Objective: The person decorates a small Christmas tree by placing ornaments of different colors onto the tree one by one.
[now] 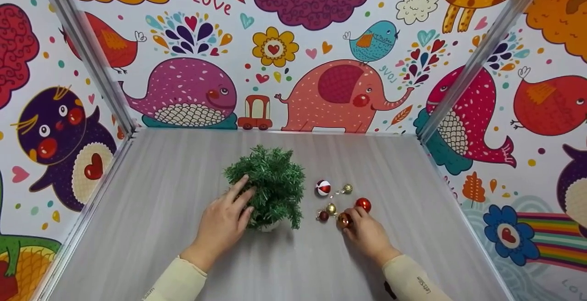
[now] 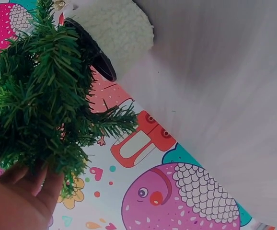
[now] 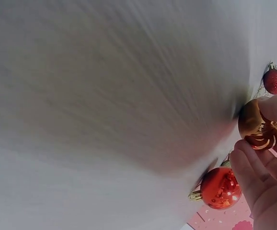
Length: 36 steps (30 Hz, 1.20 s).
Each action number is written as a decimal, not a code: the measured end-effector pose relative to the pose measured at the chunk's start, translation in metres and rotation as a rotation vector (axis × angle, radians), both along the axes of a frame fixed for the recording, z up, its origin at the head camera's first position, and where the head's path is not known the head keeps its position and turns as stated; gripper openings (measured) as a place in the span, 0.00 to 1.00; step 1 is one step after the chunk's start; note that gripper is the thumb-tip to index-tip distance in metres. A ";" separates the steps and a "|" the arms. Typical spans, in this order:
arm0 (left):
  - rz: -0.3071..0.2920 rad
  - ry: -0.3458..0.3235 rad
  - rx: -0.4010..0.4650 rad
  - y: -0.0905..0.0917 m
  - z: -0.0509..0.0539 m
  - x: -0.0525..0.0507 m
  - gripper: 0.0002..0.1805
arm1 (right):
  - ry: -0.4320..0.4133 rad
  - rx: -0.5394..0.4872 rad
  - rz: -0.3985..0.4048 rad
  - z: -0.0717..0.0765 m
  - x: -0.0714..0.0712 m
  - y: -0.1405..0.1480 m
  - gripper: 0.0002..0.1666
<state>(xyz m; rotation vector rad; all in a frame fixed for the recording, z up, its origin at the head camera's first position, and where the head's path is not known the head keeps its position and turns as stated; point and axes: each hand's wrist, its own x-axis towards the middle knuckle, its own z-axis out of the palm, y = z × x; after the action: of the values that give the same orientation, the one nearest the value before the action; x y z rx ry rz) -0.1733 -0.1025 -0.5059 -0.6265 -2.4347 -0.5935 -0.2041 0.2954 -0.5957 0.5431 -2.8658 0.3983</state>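
Note:
A small green artificial Christmas tree stands on the table, its white base showing in the left wrist view. My left hand rests against the tree's left side with spread fingers; the foliage hides some fingertips in the left wrist view. To the right of the tree, my right hand pinches a shiny copper-gold Christmas ball between thumb and fingers, at table level. A shiny red ball lies just beyond that hand. Close by are a small gold ball and a dark red glittery ball.
Farther back lie a red-and-white ball and another small gold ball. The grey table is bordered by walls printed with cartoon animals, including an elephant. Metal rails run along the wall corners.

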 end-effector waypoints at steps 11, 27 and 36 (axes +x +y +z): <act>0.001 0.006 -0.004 0.001 0.000 0.001 0.21 | 0.044 -0.052 0.019 -0.001 0.003 0.004 0.27; 0.007 0.008 0.003 0.000 -0.001 0.001 0.22 | 0.058 -0.113 0.028 0.018 0.008 0.011 0.28; 0.007 0.015 -0.006 0.000 -0.001 0.002 0.22 | 0.181 -0.138 0.070 0.033 0.014 0.012 0.32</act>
<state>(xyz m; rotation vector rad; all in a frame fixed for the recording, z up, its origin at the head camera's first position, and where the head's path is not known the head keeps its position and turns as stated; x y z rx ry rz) -0.1718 -0.1025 -0.5065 -0.6219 -2.4251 -0.5767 -0.1899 0.3073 -0.5629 0.6214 -2.6291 0.5258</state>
